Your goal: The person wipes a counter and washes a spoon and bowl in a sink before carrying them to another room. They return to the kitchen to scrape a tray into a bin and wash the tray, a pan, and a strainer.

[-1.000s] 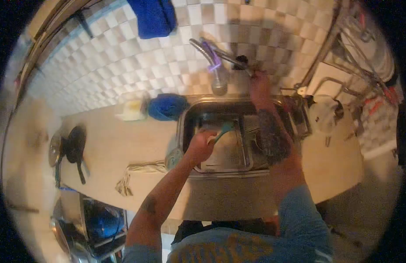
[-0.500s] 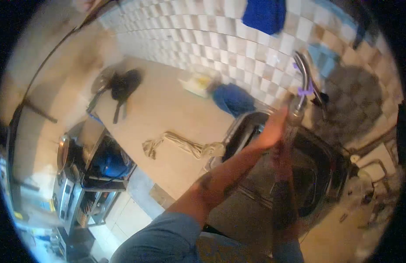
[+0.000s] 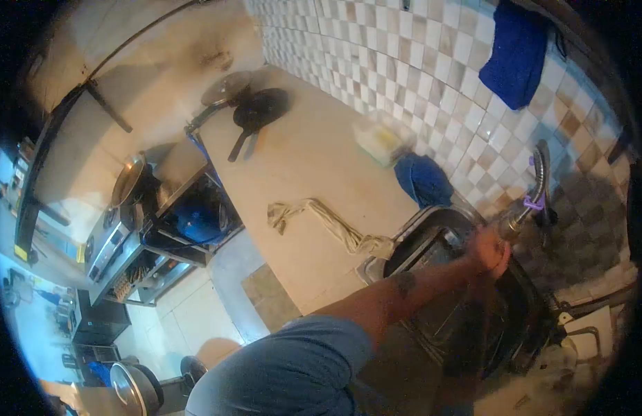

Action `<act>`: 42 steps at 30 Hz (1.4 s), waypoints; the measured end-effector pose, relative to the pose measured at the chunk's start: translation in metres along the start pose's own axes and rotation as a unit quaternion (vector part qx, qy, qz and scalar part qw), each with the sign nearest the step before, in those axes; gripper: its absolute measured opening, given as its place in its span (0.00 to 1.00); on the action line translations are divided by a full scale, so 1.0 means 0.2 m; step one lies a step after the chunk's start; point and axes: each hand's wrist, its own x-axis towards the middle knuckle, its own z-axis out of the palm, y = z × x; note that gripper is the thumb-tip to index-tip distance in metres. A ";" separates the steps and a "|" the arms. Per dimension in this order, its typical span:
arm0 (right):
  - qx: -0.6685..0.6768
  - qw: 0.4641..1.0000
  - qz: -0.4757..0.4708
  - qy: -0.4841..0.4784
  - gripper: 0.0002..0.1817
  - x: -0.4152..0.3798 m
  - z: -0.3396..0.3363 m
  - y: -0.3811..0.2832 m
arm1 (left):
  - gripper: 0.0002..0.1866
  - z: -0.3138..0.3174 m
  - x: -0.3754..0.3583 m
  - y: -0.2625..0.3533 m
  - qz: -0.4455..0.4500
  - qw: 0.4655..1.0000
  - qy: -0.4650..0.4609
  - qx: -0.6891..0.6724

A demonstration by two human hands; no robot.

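Note:
My left hand [image 3: 489, 248] and my right hand [image 3: 486, 272] are pressed together just under the nozzle of the curved metal tap [image 3: 536, 182], above the steel sink [image 3: 421, 232]. The left forearm reaches in from the lower middle. My right forearm rises from the bottom edge, dark and blurred. The fingers blur into each other, so I cannot make out whether either hand holds anything. A purple band wraps the tap near its nozzle.
A beige rag [image 3: 328, 222] lies on the counter, trailing to the sink's rim. A blue cloth [image 3: 423, 179] and a yellowish container [image 3: 382, 137] sit by the tiled wall. A black pan [image 3: 260, 109] and lid [image 3: 224, 87] rest further left. Pots [image 3: 130, 179] stand below.
The view has swung to the left. My right hand left the tap handle and my left hand left the dish in the sink; both came together under the tap.

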 end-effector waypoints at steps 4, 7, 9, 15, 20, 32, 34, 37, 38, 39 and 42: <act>0.021 0.998 0.055 -0.018 0.17 0.01 -0.02 0.03 | 0.16 -0.37 0.17 0.19 -0.204 0.944 -0.200 -0.168; 0.049 0.990 0.124 -0.052 0.17 -0.06 -0.07 0.15 | 0.14 -0.56 0.08 -0.31 -0.138 0.830 -0.537 -0.057; 0.073 0.983 0.154 -0.064 0.17 -0.11 -0.09 0.19 | 0.13 -0.74 0.20 -0.64 -0.043 0.817 -0.574 0.042; -0.124 0.979 0.153 -0.059 0.17 0.04 -0.13 -0.23 | 0.16 -2.26 0.93 -1.24 0.051 0.849 -0.222 0.477; -0.229 0.968 0.074 -0.067 0.22 0.08 -0.13 -0.21 | 0.25 -3.30 1.29 -0.92 -0.257 0.664 -0.022 0.702; 0.080 0.964 0.145 0.210 0.21 0.05 0.09 -0.24 | 0.12 -3.65 1.21 -0.88 -0.374 0.903 -0.206 0.048; -0.175 0.931 0.185 0.260 0.21 -0.05 0.12 -0.22 | 0.12 -3.58 1.00 -0.59 -0.402 0.897 -0.172 0.060; -0.333 0.894 0.234 0.188 0.21 -0.27 0.15 -0.11 | 0.18 -3.45 0.78 -0.17 -0.423 0.878 -0.223 -0.028; -0.366 0.884 0.258 0.135 0.21 -0.38 0.18 -0.06 | 0.18 -3.39 0.73 -0.09 -0.418 0.861 -0.291 -0.007; -0.393 0.872 0.282 0.076 0.21 -0.49 0.22 -0.01 | 0.19 -3.32 0.69 -0.02 -0.411 0.839 -0.357 0.013; -0.230 0.867 0.343 -0.280 0.21 -0.88 0.40 0.10 | 0.20 -2.94 0.47 0.17 -0.459 0.771 -0.439 -0.053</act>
